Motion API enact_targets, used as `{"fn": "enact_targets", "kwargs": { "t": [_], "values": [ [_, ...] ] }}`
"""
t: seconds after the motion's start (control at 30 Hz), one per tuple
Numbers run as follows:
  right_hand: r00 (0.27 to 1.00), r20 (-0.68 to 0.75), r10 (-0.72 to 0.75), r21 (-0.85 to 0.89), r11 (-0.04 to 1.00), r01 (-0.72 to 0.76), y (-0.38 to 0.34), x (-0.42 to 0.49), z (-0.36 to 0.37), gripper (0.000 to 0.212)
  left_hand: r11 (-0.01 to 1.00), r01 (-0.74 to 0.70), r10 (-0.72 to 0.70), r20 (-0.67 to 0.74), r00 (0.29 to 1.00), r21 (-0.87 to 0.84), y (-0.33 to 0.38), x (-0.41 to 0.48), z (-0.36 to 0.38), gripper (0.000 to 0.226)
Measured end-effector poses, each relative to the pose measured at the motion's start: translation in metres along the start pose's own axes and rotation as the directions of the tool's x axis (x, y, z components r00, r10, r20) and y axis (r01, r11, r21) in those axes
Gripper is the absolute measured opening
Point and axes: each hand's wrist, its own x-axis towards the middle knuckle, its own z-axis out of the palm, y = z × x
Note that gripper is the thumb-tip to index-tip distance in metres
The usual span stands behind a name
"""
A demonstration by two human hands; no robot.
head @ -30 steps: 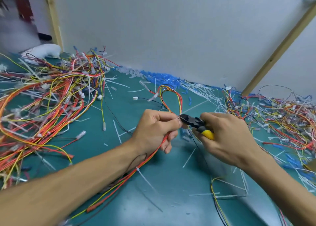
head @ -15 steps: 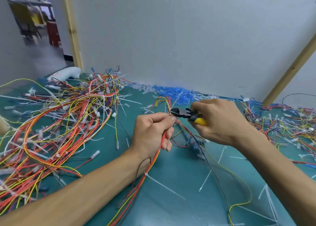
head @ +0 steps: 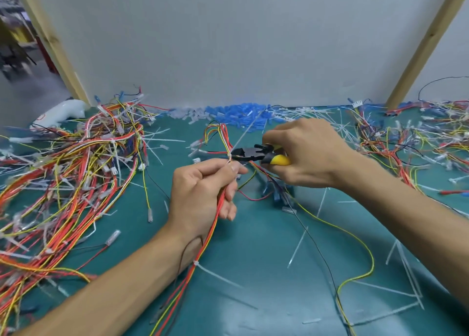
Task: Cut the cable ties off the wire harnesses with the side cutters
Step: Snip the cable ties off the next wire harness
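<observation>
Side cutters (head: 250,154) hang above the middle of the green surface (head: 253,264), held in the right hand (head: 304,155), whose fingers are clenched round the yellow handles. Their long axis lies almost level, running right to left. The black nose points left at a white cable tie (head: 243,135) on the harness (head: 206,243); whether the blades are closed on it cannot be told. The tie's loose tail slants up and to the right, toward the wall (head: 228,43).

The left hand (head: 203,193) grips the harness in a fist just below the tie, thumb and forefinger pinching it. The harness runs from the bottom edge of the view up along the left forearm, through the fist, and loops beyond. A second tie (head: 196,262) rings it near the wrist.

The surface ends at the wall behind, where blue bits (head: 236,109) are banked. A left wire pile (head: 76,173) and a right wire pile (head: 418,145) crowd the sides. Between them, under the forearms, lies open green room strewn with cut ties (head: 297,250).
</observation>
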Motion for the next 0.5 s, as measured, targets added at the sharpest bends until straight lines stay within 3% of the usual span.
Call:
{"fn": "enact_targets", "kwargs": {
  "t": [0.2, 0.4, 0.5],
  "values": [
    [0.999, -0.021, -0.048, 0.052, 0.997, 0.049, 0.005, 0.004, 0.0, 0.027, 1.0, -0.006, 0.006, -0.01, 1.0, -0.004, 0.001, -0.003, 0.001, 0.02],
    [0.997, -0.025, -0.069, -0.002, 0.998, 0.069, 0.011, 0.005, -0.008, 0.019, 1.0, 0.011, -0.011, -0.013, 1.0, -0.004, 0.001, -0.004, 0.001, 0.02],
    [0.995, -0.016, -0.096, -0.023, 0.995, 0.095, 0.007, 0.006, -0.013, 0.029, 1.0, 0.01, -0.011, 0.016, 1.0, 0.023, 0.0, -0.005, 0.003, 0.019]
  ]
}}
